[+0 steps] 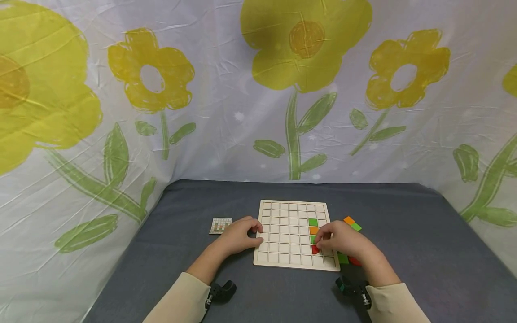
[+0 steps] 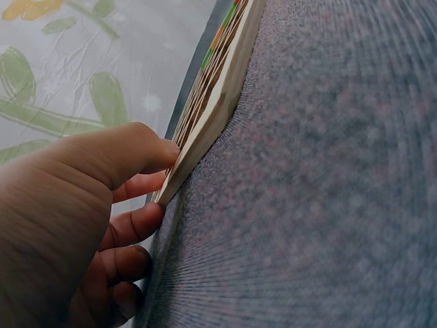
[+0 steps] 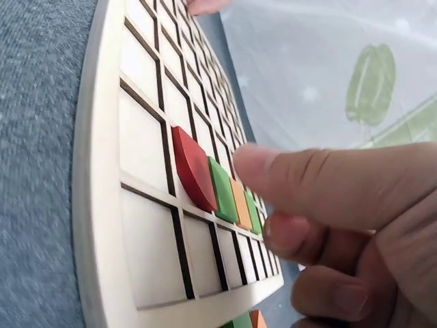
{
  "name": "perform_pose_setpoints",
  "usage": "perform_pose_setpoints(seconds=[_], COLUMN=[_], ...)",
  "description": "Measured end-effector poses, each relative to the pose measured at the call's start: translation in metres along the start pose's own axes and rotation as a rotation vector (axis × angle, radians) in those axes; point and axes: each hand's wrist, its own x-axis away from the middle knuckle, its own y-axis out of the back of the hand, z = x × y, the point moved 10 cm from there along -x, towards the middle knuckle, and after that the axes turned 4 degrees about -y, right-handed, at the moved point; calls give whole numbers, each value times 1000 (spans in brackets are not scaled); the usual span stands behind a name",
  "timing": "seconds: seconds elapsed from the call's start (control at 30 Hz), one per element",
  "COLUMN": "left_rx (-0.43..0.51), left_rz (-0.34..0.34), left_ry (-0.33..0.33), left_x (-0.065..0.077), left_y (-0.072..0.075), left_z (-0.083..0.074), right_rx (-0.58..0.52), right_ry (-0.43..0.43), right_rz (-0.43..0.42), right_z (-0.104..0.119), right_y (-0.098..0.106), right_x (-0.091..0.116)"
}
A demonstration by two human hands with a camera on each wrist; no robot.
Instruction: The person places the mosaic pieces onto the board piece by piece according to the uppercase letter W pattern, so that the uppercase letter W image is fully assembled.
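A wooden grid board lies flat on the dark cloth. My left hand grips its left edge; the left wrist view shows the thumb on the rim and fingertips at its side. In one column near the right side sit a green tile, an orange tile, another green tile and a red piece with one rounded edge. Just over these pieces is my right hand. Its thumb and forefinger are bent and apart, with nothing visible between them.
Right of the board lie loose pieces: an orange tile, green tiles and red ones, partly hidden by my right hand and arm. A small pattern card lies left of the board. A flowered curtain hangs behind the table.
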Motion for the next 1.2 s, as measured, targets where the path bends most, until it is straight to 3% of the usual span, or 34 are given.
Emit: perform_pose_setpoints(seconds=[0.27, 0.53, 0.7, 1.2], left_rx=[-8, -27, -22, -24], left_rz=[-6, -2, -2, -2], left_ry=[2, -1, 0, -2], left_x=[0, -1, -1, 0], left_y=[1, 0, 0, 1], left_z=[0, 1, 1, -2], right_rx=[-73, -102, -61, 24], right_ry=[29, -72, -120, -300], right_rz=[-71, -211, -291, -315], right_z=[-10, -36, -52, -102], right_y=[24, 53, 69, 74], right_x=[4, 14, 20, 24])
